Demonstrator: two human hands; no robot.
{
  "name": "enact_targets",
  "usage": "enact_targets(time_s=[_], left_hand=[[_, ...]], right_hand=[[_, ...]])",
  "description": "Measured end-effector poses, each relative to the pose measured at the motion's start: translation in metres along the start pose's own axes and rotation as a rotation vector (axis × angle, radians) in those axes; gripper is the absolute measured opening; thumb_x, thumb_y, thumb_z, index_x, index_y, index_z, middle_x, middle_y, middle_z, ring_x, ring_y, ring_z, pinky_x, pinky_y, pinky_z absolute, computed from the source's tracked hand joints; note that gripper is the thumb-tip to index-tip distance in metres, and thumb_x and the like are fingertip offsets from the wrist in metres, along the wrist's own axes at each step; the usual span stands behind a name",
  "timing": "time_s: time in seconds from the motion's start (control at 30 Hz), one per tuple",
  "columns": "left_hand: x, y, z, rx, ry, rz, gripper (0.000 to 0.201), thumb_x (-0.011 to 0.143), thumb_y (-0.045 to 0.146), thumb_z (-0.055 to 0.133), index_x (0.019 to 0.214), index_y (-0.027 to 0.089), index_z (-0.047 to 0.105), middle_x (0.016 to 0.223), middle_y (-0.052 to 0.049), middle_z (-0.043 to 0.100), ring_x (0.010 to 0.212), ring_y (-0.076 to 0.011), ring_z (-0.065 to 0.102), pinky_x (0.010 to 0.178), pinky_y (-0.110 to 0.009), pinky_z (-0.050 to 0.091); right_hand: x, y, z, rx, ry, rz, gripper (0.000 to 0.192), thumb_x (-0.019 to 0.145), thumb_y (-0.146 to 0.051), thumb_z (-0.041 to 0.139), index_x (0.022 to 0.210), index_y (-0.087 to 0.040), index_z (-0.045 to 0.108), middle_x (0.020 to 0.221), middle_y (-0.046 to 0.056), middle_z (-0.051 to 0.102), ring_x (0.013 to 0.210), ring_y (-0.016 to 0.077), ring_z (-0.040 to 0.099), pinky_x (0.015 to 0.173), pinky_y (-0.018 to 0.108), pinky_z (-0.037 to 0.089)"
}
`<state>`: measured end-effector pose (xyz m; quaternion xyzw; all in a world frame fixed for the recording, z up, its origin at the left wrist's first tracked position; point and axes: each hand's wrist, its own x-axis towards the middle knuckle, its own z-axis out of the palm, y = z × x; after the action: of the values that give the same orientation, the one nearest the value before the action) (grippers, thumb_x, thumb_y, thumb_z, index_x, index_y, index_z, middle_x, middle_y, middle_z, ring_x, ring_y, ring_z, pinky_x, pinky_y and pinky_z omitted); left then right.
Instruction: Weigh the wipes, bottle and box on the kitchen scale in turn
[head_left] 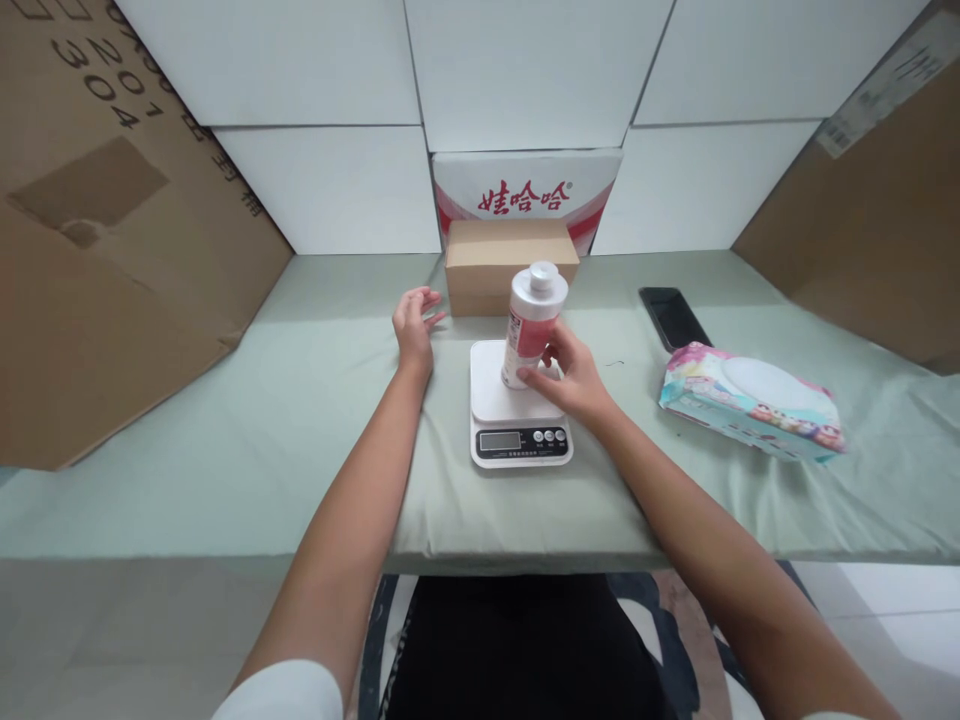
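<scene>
A white bottle with a pink band and a silver top (pixel 531 330) stands upright on the plate of a white kitchen scale (pixel 491 400). Around its lower right side are the fingers of my right hand (pixel 568 375), closed on it. The scale's small display shows no readable figures, with several round buttons beside it. To the left of the scale, my left hand (pixel 417 325) rests on the cloth, fingers loosely bent and apart, holding nothing. Its fingertips are close to the left side of a plain brown cardboard box (pixel 484 285) behind the scale.
On the right lie a black phone (pixel 675 318) and a colourful pack of wipes (pixel 750 400). Large cardboard sheets (pixel 112 280) flank the green-covered table (pixel 315 400) on both sides. Behind the brown box stands a white and red carton (pixel 525 180) against white panels.
</scene>
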<state>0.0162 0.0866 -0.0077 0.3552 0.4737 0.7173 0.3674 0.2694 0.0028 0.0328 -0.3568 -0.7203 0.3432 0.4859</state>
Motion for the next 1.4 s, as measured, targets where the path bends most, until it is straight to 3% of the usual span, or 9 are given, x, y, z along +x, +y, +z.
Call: enact_targets(time_s=[0.2, 0.4, 0.5, 0.67, 0.97, 1.1, 1.17, 1.3, 1.4], left_hand=[[0.001, 0.000, -0.001, 0.009, -0.003, 0.000, 0.032, 0.092, 0.054, 0.060, 0.101, 0.024, 0.067, 0.112, -0.011, 0.078, 0.121, -0.0265, 0.073, 0.093, -0.036, 0.063], [0.001, -0.001, 0.000, 0.007, 0.000, -0.006, 0.033, 0.092, 0.053, 0.058, 0.102, 0.024, 0.067, 0.115, -0.012, 0.078, 0.121, -0.0264, 0.074, 0.088, -0.034, 0.064], [0.002, 0.000, 0.001, 0.005, 0.009, -0.010, 0.030, 0.092, 0.051, 0.058, 0.100, 0.023, 0.067, 0.112, -0.011, 0.078, 0.119, -0.0258, 0.075, 0.086, -0.033, 0.064], [0.001, 0.001, 0.002, -0.009, 0.024, -0.024, 0.025, 0.093, 0.045, 0.055, 0.099, 0.024, 0.068, 0.110, -0.009, 0.079, 0.116, -0.0223, 0.075, 0.081, -0.028, 0.063], [-0.001, 0.002, 0.002, -0.013, 0.017, -0.021, 0.026, 0.093, 0.046, 0.056, 0.100, 0.024, 0.067, 0.111, -0.011, 0.078, 0.117, -0.0241, 0.074, 0.082, -0.030, 0.062], [-0.001, 0.003, 0.003, -0.015, 0.034, 0.018, 0.027, 0.089, 0.048, 0.058, 0.099, 0.023, 0.065, 0.106, -0.010, 0.075, 0.109, -0.0223, 0.073, 0.074, -0.026, 0.059], [0.000, 0.005, 0.004, 0.008, 0.081, 0.089, 0.027, 0.086, 0.047, 0.060, 0.096, 0.022, 0.064, 0.098, -0.008, 0.072, 0.099, -0.0197, 0.072, 0.068, -0.024, 0.055], [-0.012, 0.022, 0.008, 0.109, 0.145, 0.386, 0.022, 0.086, 0.042, 0.063, 0.091, 0.021, 0.061, 0.083, -0.002, 0.062, 0.077, -0.0132, 0.061, 0.064, -0.024, 0.047], [-0.049, 0.046, 0.023, 0.220, -0.069, 0.602, 0.016, 0.090, 0.037, 0.063, 0.090, 0.020, 0.064, 0.079, 0.001, 0.061, 0.070, -0.0108, 0.055, 0.065, -0.024, 0.044]], right_hand=[[0.004, 0.006, -0.002, -0.025, 0.124, 0.028, 0.044, 0.082, -0.052, 0.083, 0.113, -0.025, 0.069, 0.098, 0.002, 0.071, 0.075, 0.0157, 0.055, 0.066, 0.032, 0.049], [0.023, 0.041, -0.064, -0.219, 0.581, 0.029, 0.035, 0.080, -0.047, 0.080, 0.101, -0.025, 0.065, 0.094, 0.003, 0.067, 0.076, 0.0174, 0.053, 0.071, 0.034, 0.051], [0.026, 0.063, -0.088, -0.302, 0.730, 0.076, 0.032, 0.077, -0.040, 0.077, 0.101, -0.023, 0.064, 0.092, 0.002, 0.067, 0.072, 0.0163, 0.049, 0.075, 0.036, 0.051], [0.026, 0.083, -0.093, -0.335, 0.767, 0.133, 0.032, 0.075, -0.036, 0.075, 0.101, -0.022, 0.063, 0.092, 0.003, 0.070, 0.072, 0.0159, 0.052, 0.081, 0.037, 0.052], [0.025, 0.088, -0.088, -0.318, 0.715, 0.202, 0.046, 0.076, -0.037, 0.078, 0.116, -0.018, 0.065, 0.105, 0.008, 0.071, 0.076, 0.0178, 0.058, 0.082, 0.038, 0.055], [0.025, 0.074, -0.088, -0.384, 0.782, 0.248, 0.094, 0.069, -0.039, 0.088, 0.152, -0.017, 0.049, 0.137, 0.018, 0.062, 0.088, 0.0195, 0.063, 0.093, 0.043, 0.057], [0.021, 0.053, -0.088, -0.414, 0.817, 0.191, 0.104, 0.071, -0.042, 0.088, 0.160, -0.020, 0.039, 0.148, 0.019, 0.055, 0.090, 0.0189, 0.065, 0.093, 0.043, 0.058], [-0.015, -0.004, -0.099, -0.431, 0.798, 0.013, 0.066, 0.087, -0.050, 0.073, 0.147, -0.027, 0.056, 0.140, 0.012, 0.066, 0.092, 0.0189, 0.068, 0.087, 0.041, 0.060], [-0.071, -0.031, -0.133, -0.601, 0.766, -0.032, 0.052, 0.088, -0.052, 0.073, 0.132, -0.025, 0.070, 0.126, 0.013, 0.076, 0.099, 0.0259, 0.071, 0.088, 0.046, 0.060]])
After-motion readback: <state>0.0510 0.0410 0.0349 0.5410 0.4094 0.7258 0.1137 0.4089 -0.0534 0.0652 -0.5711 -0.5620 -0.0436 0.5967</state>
